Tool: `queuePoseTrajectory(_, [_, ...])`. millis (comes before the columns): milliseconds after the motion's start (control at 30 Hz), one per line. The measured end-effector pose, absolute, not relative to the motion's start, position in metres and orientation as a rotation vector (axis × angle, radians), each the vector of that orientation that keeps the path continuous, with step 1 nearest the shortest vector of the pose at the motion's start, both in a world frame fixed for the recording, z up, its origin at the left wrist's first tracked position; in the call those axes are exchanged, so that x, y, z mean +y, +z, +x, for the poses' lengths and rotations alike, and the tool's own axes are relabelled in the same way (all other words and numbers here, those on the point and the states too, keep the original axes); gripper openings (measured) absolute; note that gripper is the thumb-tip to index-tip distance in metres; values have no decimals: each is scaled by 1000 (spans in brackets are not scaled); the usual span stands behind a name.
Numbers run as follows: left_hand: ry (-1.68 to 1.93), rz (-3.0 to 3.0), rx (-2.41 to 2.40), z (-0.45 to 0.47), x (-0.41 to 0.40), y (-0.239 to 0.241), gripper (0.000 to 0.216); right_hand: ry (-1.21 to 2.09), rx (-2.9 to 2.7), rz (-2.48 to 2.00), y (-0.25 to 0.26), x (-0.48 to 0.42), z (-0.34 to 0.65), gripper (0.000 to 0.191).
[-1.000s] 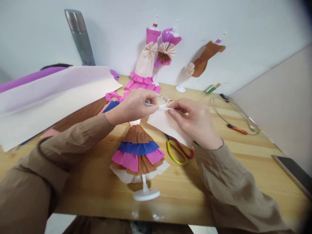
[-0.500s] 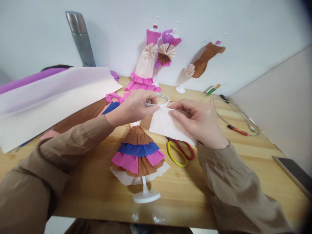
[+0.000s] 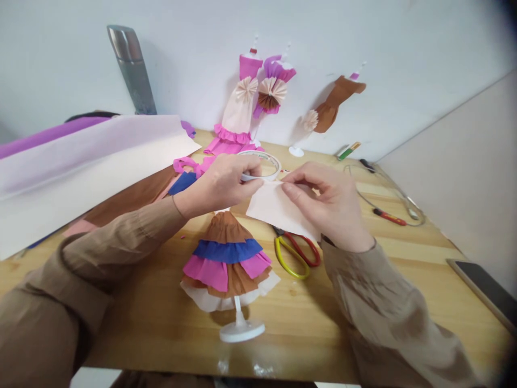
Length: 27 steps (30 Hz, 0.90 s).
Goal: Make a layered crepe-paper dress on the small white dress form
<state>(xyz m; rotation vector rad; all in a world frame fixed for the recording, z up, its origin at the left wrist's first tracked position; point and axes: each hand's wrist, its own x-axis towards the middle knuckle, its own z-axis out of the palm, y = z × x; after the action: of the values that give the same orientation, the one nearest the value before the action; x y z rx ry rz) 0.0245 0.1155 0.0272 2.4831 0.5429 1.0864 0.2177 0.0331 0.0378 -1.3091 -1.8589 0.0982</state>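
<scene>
Between my two hands hangs a pale cream sheet of crepe paper (image 3: 277, 207), pinched along its top edge. My left hand (image 3: 232, 178) grips the sheet's left corner between thumb and fingers. Farther right on the same edge, my right hand (image 3: 325, 202) pinches it with thumb and forefinger. A roll of white tape (image 3: 274, 166) sits just behind my left fingers. Below the hands stands a small dress form in a tiered paper skirt (image 3: 230, 250) of brown, blue, pink and white; its upper part is hidden by my left hand. Scissors (image 3: 297, 253) with yellow and red handles lie partly under the sheet.
Large paper sheets (image 3: 89, 167) cover the left of the table. Several dressed miniature forms, one in brown (image 3: 333, 105), stand along the wall near a grey flask (image 3: 135, 75). At right are a red-handled tool (image 3: 389, 216), a cable (image 3: 404, 188) and a phone (image 3: 480, 285).
My hands keep the same grip on the cream paper, with the fingers shifting slightly along its top edge. The whole view has moved a little.
</scene>
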Motion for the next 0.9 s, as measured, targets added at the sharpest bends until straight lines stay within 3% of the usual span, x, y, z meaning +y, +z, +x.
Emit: queuePoseTrajectory(900, [1002,2342,531,33,113,21,9,327,-1767,-1318,35,27,203,9])
